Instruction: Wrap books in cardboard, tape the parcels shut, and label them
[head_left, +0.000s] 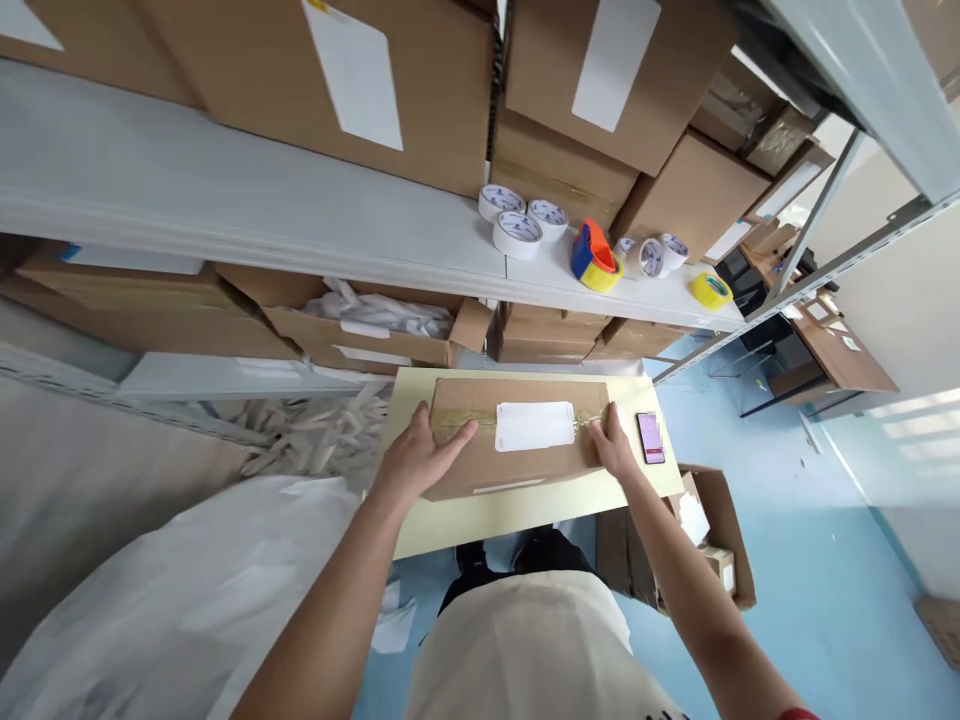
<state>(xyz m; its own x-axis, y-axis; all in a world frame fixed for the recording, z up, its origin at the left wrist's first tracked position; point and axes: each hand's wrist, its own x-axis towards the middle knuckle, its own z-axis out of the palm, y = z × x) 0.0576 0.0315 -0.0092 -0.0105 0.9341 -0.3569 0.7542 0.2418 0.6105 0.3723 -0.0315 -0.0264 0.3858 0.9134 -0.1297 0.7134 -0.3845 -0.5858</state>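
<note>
A closed brown cardboard box [517,462] lies on a small pale yellow table [480,520]. A white label [534,425] and a strip of clear tape run across its top. My left hand [420,455] rests flat on the box's left end, fingers stretched over the top. My right hand [611,445] presses on the right end of the box, fingers down along the tape line. Neither hand holds anything else.
A phone [651,437] with a lit screen lies on the table right of the box. The white shelf [225,210] behind holds rolls of tape [517,233], a tape dispenser [594,256], a yellow roll [710,290] and big cartons. An open carton [712,540] stands on the blue floor at right. White plastic bags [172,600] pile at left.
</note>
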